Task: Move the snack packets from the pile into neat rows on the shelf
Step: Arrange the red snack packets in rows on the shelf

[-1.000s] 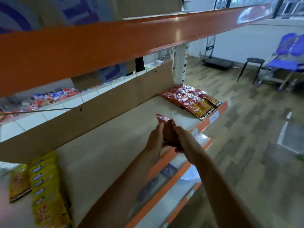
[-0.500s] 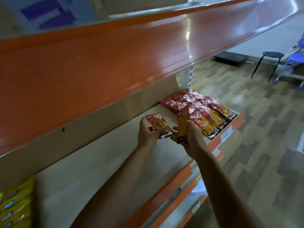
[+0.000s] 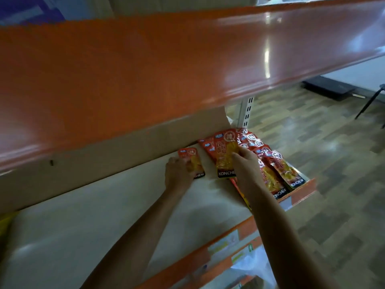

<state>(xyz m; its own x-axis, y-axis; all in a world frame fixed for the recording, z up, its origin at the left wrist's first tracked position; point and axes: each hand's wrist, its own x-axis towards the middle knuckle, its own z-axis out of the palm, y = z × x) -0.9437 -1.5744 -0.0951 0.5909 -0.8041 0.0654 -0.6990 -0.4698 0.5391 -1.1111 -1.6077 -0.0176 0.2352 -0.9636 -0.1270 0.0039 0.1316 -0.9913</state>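
Observation:
On the pale shelf board, rows of red and yellow snack packets lie at the right end. My left hand holds one packet flat on the board near the cardboard back wall. My right hand pinches a second packet, which lies over the left side of the rows. A further packet edge shows under my right wrist.
An orange shelf beam hangs low above the work area. The shelf's orange front lip carries price labels. Lower shelves hold a white bag. A slotted white upright stands at the right end, wood-pattern floor beyond.
Both hands have reached deeper into the shelf. Each packet has gone from being held up to lying flat on the board, the right one against the rows.

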